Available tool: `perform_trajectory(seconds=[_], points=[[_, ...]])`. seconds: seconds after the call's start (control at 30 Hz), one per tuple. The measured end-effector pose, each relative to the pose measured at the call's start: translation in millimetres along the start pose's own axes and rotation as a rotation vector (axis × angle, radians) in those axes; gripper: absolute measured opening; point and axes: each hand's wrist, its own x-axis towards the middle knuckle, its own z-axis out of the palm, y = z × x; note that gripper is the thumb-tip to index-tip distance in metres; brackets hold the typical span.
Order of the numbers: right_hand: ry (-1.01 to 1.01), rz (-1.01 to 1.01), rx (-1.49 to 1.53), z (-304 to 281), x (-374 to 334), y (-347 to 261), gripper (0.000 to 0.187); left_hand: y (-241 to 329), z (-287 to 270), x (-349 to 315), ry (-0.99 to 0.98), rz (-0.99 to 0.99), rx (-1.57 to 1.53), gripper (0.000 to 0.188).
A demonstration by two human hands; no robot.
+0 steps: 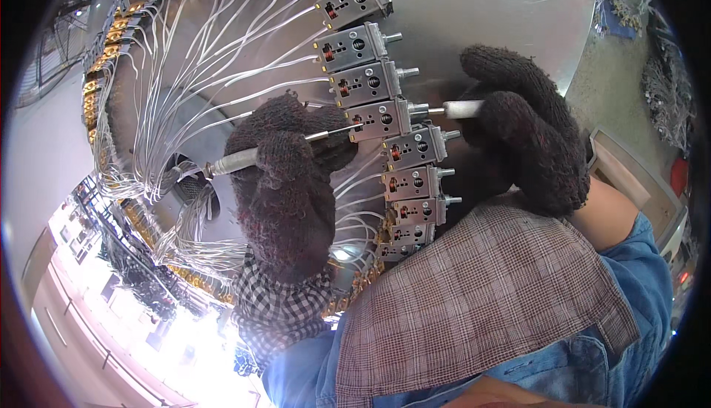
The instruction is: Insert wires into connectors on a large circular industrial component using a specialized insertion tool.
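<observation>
My left hand (285, 164), in a dark knitted glove, is closed around a screwdriver (235, 162) with a pale handle. The thin shaft of that screwdriver reaches across the face of a small metal control box (379, 120) with a coil spring and a threaded spindle. On the box's other side, my right hand (522, 123), gloved the same way, grips a white-handled tool (464, 109). Its slim end meets the spindle of the same box. The right fingertips are partly hidden by the glove's folds.
Similar metal boxes (349, 47) stand in a curved row along a round rack. White wires (222, 75) run from them toward the hub, above a shiny metal disc (489, 8). Brass terminals (90, 104) line the far left rim. Bundled parts (666, 82) lie at right.
</observation>
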Motion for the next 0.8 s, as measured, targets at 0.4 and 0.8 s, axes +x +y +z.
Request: perform_trajectory(seconds=[0.4, 0.8], points=[[-0.174, 0.109, -0.003, -5.1, 1.1, -3.9, 0.048, 11.6, 2.0, -6.6, 0.07, -0.038, -0.01, 0.037], [-0.077, 0.447, 0.409, -1.9, -1.5, -8.6, 0.043, 5.9, 2.9, 3.5, 0.001, -0.086, -0.05, 0.039]])
